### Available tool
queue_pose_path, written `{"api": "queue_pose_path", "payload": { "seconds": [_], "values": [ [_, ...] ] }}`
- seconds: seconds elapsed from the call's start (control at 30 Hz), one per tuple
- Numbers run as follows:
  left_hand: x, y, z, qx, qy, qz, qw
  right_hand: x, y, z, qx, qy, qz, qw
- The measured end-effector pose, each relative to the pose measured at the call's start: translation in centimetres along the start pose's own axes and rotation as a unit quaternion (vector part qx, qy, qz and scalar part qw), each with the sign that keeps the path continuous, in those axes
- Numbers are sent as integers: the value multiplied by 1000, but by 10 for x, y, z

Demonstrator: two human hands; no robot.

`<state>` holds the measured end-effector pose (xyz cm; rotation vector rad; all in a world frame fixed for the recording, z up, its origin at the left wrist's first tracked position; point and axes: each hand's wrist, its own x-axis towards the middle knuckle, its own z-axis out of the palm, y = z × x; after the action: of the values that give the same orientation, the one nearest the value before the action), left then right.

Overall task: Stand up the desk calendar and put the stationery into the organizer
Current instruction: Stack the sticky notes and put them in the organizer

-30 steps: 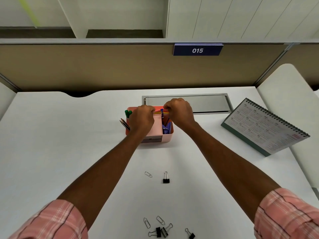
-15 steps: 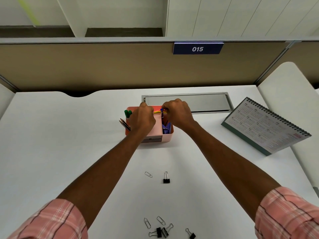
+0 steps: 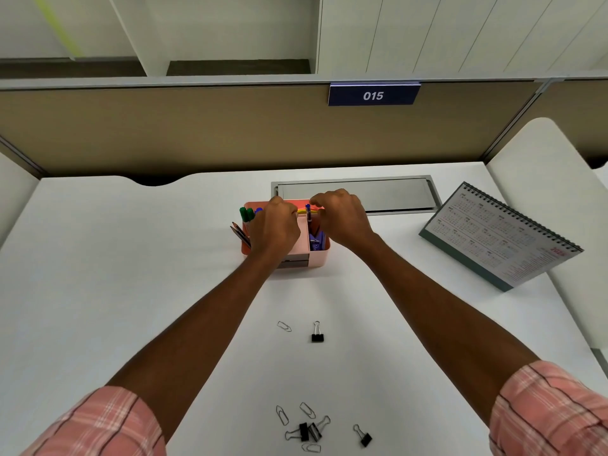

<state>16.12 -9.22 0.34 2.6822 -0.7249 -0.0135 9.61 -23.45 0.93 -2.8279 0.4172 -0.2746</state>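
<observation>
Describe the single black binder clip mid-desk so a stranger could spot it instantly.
Start at the white desk, then the pink organizer at its centre. Straight toward the person from it lies the black binder clip beside one paper clip, well apart from the clip heap at the desk's near edge.

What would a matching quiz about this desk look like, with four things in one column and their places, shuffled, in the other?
Things:
1. green-capped markers
2. spiral-bound white desk calendar
3. lone black metal binder clip
4. dark blue plate marked 015

Places:
A. on the beige partition wall
B. at the right side of the white desk
C. in the left end of the pink plastic organizer
D. mid-desk, beside a silver wire paper clip

Pairs: 1-C, 2-B, 3-D, 4-A.
</observation>
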Motion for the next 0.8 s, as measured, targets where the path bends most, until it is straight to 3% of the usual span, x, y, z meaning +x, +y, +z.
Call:
{"api": "queue_pose_path", "payload": {
  "seconds": [0.4,0.7,0.8],
  "values": [
    [-73,-10,-2,-85,41,34,995,-77,-11,-8,28,53,4,998],
    [-135,-32,23,15,-146,-31,989,-180,-19,19,103,-6,40,994],
    [-141,-36,27,43,-164,-35,985,-207,-25,26,125,-29,53,990]
  ]
}}
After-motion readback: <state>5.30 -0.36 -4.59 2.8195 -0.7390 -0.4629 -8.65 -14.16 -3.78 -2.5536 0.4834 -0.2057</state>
